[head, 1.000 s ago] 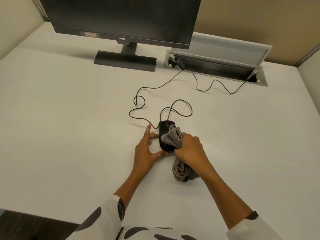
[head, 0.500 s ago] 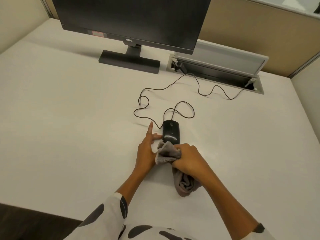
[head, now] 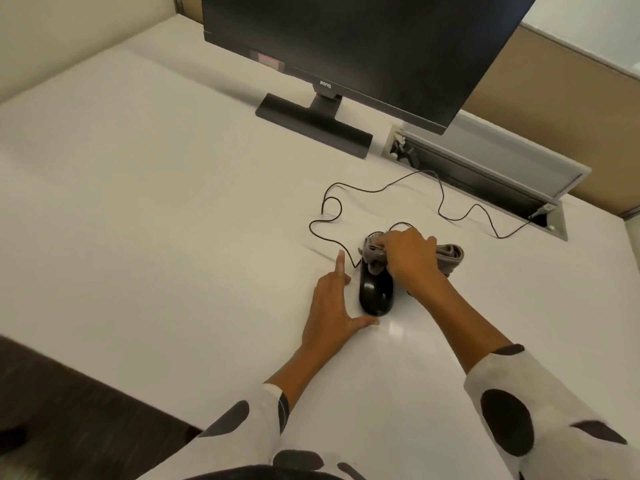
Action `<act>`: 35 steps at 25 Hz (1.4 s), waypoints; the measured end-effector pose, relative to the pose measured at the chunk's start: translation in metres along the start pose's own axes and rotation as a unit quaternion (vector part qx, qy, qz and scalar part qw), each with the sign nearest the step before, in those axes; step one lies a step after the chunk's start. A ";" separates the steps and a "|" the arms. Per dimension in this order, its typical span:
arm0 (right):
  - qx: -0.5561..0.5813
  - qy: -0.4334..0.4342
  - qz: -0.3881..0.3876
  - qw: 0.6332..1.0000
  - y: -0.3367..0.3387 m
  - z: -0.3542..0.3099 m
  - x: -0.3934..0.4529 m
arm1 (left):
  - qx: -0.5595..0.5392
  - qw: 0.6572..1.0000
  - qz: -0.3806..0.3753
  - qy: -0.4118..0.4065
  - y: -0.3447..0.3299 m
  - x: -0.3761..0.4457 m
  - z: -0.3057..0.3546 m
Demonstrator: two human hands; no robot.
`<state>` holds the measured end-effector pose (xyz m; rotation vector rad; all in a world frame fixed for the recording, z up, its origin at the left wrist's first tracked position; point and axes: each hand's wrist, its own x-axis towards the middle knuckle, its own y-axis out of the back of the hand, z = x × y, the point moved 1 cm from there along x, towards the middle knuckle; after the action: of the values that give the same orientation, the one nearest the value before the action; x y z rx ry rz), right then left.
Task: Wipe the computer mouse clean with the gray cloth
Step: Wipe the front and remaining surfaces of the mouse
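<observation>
Gray cloth (head: pixel 450 256) covers mouse (head: pixel 375 292) front amid looping cable (head: pixel 440 188).

Cloth (head: pixel 375 252) apparently on mouse (head: pixel 375 294) front

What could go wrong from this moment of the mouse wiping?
The gray cloth in the right hand works at the mouse's front, where the looped cable joins; it might snag or tug it. The left hand only braces the mouse's side with spread fingers, so a hard stroke could skid it.
</observation>
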<state>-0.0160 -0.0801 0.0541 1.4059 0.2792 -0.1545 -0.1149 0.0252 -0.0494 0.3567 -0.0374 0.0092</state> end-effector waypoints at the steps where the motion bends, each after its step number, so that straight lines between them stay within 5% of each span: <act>1: -0.031 0.026 0.009 0.999 -0.007 -0.004 0.000 | 0.003 1.000 0.006 0.005 -0.001 0.001 -0.001; 6: -0.114 0.133 0.037 0.984 -0.022 -0.018 -0.016 | 0.026 0.999 0.019 0.005 -0.003 0.003 0.002; 16: -0.129 0.160 0.041 0.978 -0.034 -0.022 -0.077 | 0.106 0.993 0.054 0.000 -0.001 0.001 0.006; 26: 0.015 0.111 0.018 0.994 -0.044 -0.017 -0.105 | 0.156 0.986 0.054 0.000 -0.002 -0.003 0.006; 31: 0.142 0.096 0.019 0.985 -0.048 -0.008 -0.123 | 0.054 0.998 -0.032 -0.018 0.014 -0.004 -0.003; 35: 0.253 0.053 -0.032 0.966 -0.059 -0.002 -0.134 | 0.076 0.989 -0.120 -0.028 0.028 -0.002 -0.001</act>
<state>-0.1602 -0.0953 0.0359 1.9161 0.3923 -0.2146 -0.1174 0.0516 -0.0408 0.5126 -0.0497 -0.2385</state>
